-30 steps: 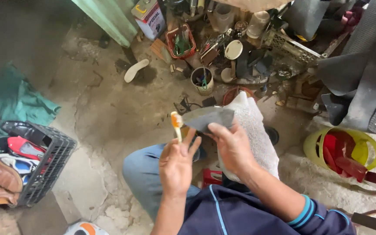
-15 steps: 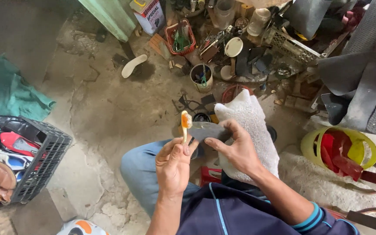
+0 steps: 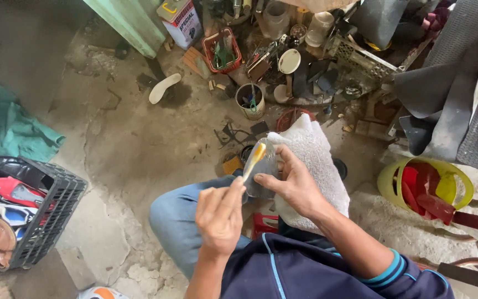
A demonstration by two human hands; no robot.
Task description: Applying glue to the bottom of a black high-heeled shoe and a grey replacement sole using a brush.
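Note:
My left hand (image 3: 219,213) grips a small brush (image 3: 254,159) whose yellow-orange tip lies on a grey sole piece (image 3: 262,169). My right hand (image 3: 291,185) holds that grey piece from the right, with its thumb on the near edge. The piece rests over a white towel (image 3: 313,160) draped across my right knee. My left knee in blue jeans (image 3: 178,218) is below the brush hand.
A black crate (image 3: 48,221) of shoes stands at the left, beside a green cloth (image 3: 6,130). A can (image 3: 250,101) of tools, a red basket (image 3: 222,52), a white insole (image 3: 164,88) and clutter lie ahead. A yellow bowl (image 3: 424,185) holds red pieces at the right.
The brush has come down from upright and now lies tipped to the right on the grey piece. My right hand has shifted the piece slightly toward me.

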